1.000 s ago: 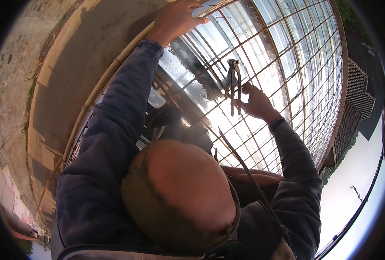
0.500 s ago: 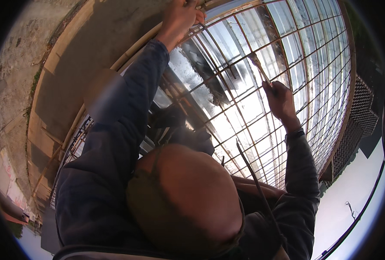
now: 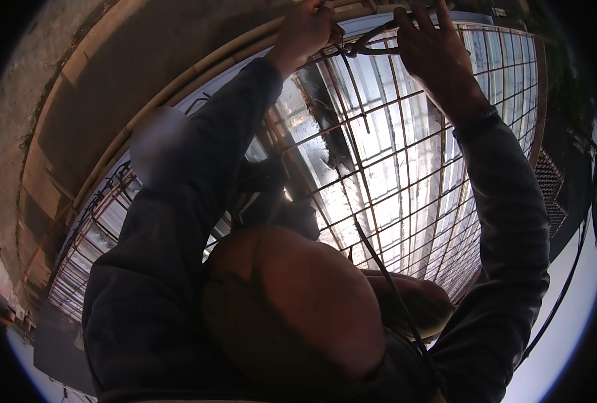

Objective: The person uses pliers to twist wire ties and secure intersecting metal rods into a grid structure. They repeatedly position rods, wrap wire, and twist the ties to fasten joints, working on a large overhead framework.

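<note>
At the far edge of a rusty steel bar mesh (image 3: 361, 168), my left hand (image 3: 306, 32) is closed, its fingertips pinched near an edge bar. What lies between them is too small to make out. Just right of it, my right hand (image 3: 438, 57) grips a pair of dark pliers (image 3: 377, 50). Their handles spread apart under its fingers, and the jaw end points left toward my left fingertips. A thin loose bar (image 3: 356, 91) slants down from that spot. Exactly where the jaws meet the bars is hard to tell.
Shiny ribbed sheeting (image 3: 406, 161) lies beneath the mesh. Tan poles (image 3: 208, 79) run along its far left edge, with bare ground (image 3: 104, 87) beyond. A rounded brown shape (image 3: 305, 295) fills the lower middle. A dark cord (image 3: 387, 263) hangs beside it. Tiled roofing (image 3: 550, 185) shows at right.
My right hand has carried the pliers from over the middle of the mesh up and away to the far edge, beside my left hand. The left hand appears slightly further right, still closed.
</note>
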Demonstrator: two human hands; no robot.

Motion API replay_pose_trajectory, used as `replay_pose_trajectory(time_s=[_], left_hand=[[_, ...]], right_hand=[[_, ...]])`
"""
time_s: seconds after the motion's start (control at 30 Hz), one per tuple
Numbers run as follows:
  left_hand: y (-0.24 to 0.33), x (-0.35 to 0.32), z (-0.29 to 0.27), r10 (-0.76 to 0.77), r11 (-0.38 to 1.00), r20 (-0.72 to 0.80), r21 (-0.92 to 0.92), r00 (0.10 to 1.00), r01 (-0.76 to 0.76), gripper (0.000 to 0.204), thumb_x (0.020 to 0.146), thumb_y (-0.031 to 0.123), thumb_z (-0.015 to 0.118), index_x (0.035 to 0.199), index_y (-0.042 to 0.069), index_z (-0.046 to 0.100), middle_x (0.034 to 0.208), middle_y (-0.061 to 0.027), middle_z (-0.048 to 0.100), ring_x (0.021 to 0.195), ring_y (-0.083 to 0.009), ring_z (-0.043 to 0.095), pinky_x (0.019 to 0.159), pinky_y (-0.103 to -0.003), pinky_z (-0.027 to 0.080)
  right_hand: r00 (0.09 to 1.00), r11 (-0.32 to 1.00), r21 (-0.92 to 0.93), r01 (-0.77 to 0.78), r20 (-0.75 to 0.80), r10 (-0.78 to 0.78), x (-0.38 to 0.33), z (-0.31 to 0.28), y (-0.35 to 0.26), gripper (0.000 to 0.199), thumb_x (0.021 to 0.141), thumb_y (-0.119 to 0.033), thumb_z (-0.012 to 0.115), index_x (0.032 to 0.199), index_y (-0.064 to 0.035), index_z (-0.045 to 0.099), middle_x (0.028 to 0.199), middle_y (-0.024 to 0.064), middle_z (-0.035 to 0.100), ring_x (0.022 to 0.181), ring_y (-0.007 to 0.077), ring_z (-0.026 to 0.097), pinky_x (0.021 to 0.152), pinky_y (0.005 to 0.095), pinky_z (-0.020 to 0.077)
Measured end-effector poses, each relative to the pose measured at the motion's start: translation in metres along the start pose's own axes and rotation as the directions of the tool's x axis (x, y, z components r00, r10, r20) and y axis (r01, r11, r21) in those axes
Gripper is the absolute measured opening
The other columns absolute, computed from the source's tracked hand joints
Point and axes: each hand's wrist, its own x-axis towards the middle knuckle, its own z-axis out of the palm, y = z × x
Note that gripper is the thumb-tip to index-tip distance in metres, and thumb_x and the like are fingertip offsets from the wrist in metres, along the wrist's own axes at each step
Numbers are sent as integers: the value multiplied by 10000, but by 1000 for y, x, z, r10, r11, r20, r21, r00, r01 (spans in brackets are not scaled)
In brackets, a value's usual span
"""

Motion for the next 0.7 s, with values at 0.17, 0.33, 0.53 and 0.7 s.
replay_pose_trajectory(time_s=[0.17,0.33,0.53,0.7], left_hand=[[-3,-5,-1,58,998,-32,34,998,-57,351,1170,214,483,1370,-60,573,890,-157,746,719,-174,711,641,-334,586],[11,-25,4,243,936,52,249,969,-248,341,1148,241,526,1339,-28,611,913,-159,764,767,-212,739,702,-361,595],[-24,-34,35,788,395,216,540,576,-743,259,992,188,694,1204,42,721,1154,-153,724,1209,-366,668,1010,-499,543],[-23,-49,74,796,512,114,398,595,-761,532,873,207,774,1347,23,620,1324,-241,643,1306,-412,608,1104,-495,507]], right_hand=[[999,999,-6,33,24,-33,8,-9,-1,370,966,-265,607,1145,-39,840,1336,154,707,1378,372,573,1256,734,275],[952,995,-58,77,302,-56,30,-45,-9,392,1000,-283,645,1266,-44,805,1410,166,682,1434,415,532,1263,750,239],[1000,991,136,7,2,-8,10,-50,-13,50,838,-165,817,828,-120,797,804,66,718,876,257,753,790,416,584],[982,887,432,166,-150,-111,27,-14,15,147,840,-83,800,984,-52,800,927,119,794,930,254,797,824,418,635]])
